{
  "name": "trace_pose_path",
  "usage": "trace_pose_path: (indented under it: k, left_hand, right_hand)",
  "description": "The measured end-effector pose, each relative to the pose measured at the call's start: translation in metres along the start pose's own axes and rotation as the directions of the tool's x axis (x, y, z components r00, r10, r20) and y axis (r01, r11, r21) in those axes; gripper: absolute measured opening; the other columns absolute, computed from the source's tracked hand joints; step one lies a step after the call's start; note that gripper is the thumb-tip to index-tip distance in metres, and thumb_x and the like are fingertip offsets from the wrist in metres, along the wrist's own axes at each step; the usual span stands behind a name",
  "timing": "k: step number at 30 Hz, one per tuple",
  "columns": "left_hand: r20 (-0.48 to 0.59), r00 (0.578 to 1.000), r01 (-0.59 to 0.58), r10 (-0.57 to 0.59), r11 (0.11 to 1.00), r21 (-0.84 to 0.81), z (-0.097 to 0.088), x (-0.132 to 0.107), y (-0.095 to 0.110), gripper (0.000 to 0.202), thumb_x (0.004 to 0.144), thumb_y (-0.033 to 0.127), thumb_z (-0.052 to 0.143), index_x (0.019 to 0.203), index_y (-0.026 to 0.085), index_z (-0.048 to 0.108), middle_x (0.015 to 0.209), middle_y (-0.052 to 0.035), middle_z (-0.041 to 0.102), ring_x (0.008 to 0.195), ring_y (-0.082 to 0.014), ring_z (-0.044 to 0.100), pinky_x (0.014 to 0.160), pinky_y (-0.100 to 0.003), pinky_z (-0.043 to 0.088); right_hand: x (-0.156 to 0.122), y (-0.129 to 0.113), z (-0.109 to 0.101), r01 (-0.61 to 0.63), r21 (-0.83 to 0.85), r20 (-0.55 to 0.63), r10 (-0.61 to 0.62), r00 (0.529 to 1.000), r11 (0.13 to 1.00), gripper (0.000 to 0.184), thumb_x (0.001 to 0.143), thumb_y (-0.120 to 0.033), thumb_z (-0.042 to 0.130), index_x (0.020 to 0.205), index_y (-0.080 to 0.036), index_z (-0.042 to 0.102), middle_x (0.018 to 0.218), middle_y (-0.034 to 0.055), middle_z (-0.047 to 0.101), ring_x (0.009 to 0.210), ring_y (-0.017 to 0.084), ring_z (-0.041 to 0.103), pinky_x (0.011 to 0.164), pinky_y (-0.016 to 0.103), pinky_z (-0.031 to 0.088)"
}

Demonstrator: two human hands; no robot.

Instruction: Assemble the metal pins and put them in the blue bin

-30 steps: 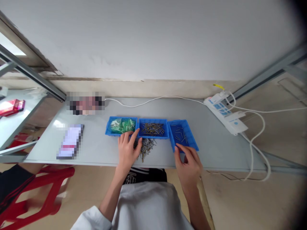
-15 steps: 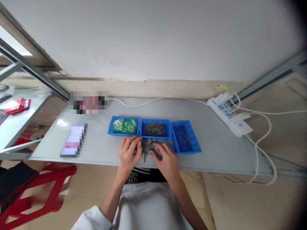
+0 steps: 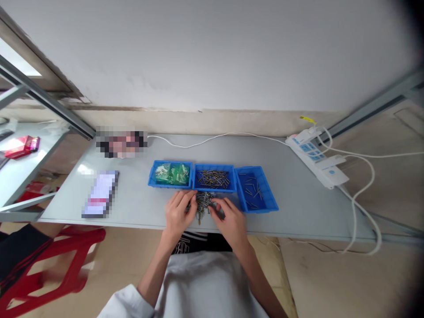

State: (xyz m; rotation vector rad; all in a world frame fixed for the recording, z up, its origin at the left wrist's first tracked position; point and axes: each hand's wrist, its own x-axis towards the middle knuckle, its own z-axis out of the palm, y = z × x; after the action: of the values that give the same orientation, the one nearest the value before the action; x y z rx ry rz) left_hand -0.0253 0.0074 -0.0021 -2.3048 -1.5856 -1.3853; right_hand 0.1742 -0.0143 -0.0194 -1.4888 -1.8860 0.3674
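A loose pile of thin metal pins [image 3: 204,203], silvery with some brass-coloured ones, lies on the grey table between my hands. At its left edge is my left hand [image 3: 179,211], thumb and forefinger tips close together; what they hold, if anything, is too small to make out. My right hand [image 3: 230,218] is at the pile's right side, thumb and forefinger curved and slightly apart. Just behind the pile stands a blue bin [image 3: 215,191] of similar dark and brass-coloured pins. To its right, a tilted blue bin [image 3: 270,194] holds several scattered thin pins.
A left blue bin [image 3: 152,179] contains green-tinted bags of small pale pieces. On the table [image 3: 132,198] are a phone [image 3: 100,194], a blurred-out object [image 3: 122,143] and a power strip [image 3: 314,157] with white cables. A red stool [image 3: 74,260] and another person's leg appear lower left.
My right forefinger and thumb have shifted very slightly at the pile's edge, and my left hand has moved a touch. The bins stay in place.
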Motion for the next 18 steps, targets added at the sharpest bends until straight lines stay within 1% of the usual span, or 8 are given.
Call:
trace_pose_path:
  k: [5,9,10,12,15,16,18]
  left_hand:
    - [0.019,1.0,0.022,-0.022,1.0,-0.017,-0.001,0.0,0.003,0.02,0.107,0.016,0.059,0.113,0.021,0.077,0.086,-0.0043,0.079,0.073,-0.0176,0.071,0.075,-0.029,0.055]
    - [-0.017,0.992,0.12,-0.121,0.991,-0.05,0.001,0.003,0.016,0.022,0.11,0.021,0.056,0.11,0.021,0.078,0.077,-0.0016,0.076,0.064,-0.0144,0.068,0.069,-0.026,0.053]
    - [-0.007,0.991,0.129,-0.13,0.989,-0.067,0.003,0.004,0.019,0.022,0.11,0.022,0.056,0.11,0.021,0.078,0.076,-0.0016,0.076,0.064,-0.0143,0.068,0.068,-0.026,0.053]
    - [0.015,0.992,0.124,-0.123,0.987,-0.106,0.008,0.006,0.026,0.023,0.11,0.023,0.056,0.108,0.021,0.078,0.078,-0.0024,0.078,0.064,-0.0146,0.069,0.067,-0.026,0.054]
    - [0.061,0.995,0.085,-0.077,0.984,-0.159,0.017,0.007,0.031,0.023,0.109,0.022,0.056,0.106,0.02,0.079,0.076,-0.0025,0.078,0.065,-0.0157,0.072,0.067,-0.027,0.054]
    - [0.076,0.994,0.087,-0.075,0.982,-0.169,0.019,0.007,0.031,0.023,0.109,0.021,0.056,0.106,0.02,0.079,0.076,-0.0025,0.079,0.065,-0.016,0.073,0.067,-0.027,0.055]
    - [0.105,0.991,0.103,-0.085,0.978,-0.183,0.022,0.006,0.03,0.023,0.109,0.021,0.056,0.106,0.021,0.079,0.083,-0.0038,0.083,0.069,-0.0168,0.075,0.069,-0.028,0.056]
  right_hand:
    - [-0.001,0.002,0.002,0.004,0.028,-0.003,-0.004,1.0,1.0,0.018,0.11,-0.033,0.06,0.106,-0.025,0.076,0.088,0.0013,0.073,0.075,0.017,0.071,0.07,0.027,0.05]
    - [-0.002,0.002,0.002,0.005,0.044,0.013,-0.006,1.0,0.999,0.019,0.11,-0.032,0.059,0.105,-0.025,0.076,0.088,0.0014,0.073,0.074,0.017,0.071,0.071,0.027,0.051]
    - [-0.002,0.002,0.001,0.007,0.041,0.015,-0.007,1.0,0.999,0.02,0.111,-0.032,0.058,0.106,-0.025,0.076,0.088,0.0016,0.073,0.074,0.016,0.071,0.071,0.026,0.051]
    - [-0.001,0.002,0.0,0.013,0.029,0.019,-0.013,1.0,0.999,0.02,0.111,-0.033,0.058,0.109,-0.025,0.077,0.089,0.0019,0.073,0.073,0.016,0.07,0.069,0.026,0.051]
    - [-0.001,0.001,0.0,0.021,0.018,0.033,-0.022,0.999,1.0,0.02,0.11,-0.034,0.059,0.113,-0.025,0.077,0.087,0.0015,0.073,0.071,0.016,0.07,0.067,0.026,0.049]
    - [0.0,0.0,0.0,0.022,0.015,0.036,-0.023,0.999,1.0,0.02,0.11,-0.034,0.059,0.112,-0.026,0.077,0.085,0.0012,0.072,0.071,0.016,0.069,0.066,0.026,0.048]
    - [0.0,0.0,0.0,0.023,0.007,0.034,-0.023,0.999,1.0,0.021,0.11,-0.033,0.058,0.108,-0.025,0.078,0.083,0.0008,0.071,0.069,0.017,0.069,0.064,0.027,0.047]
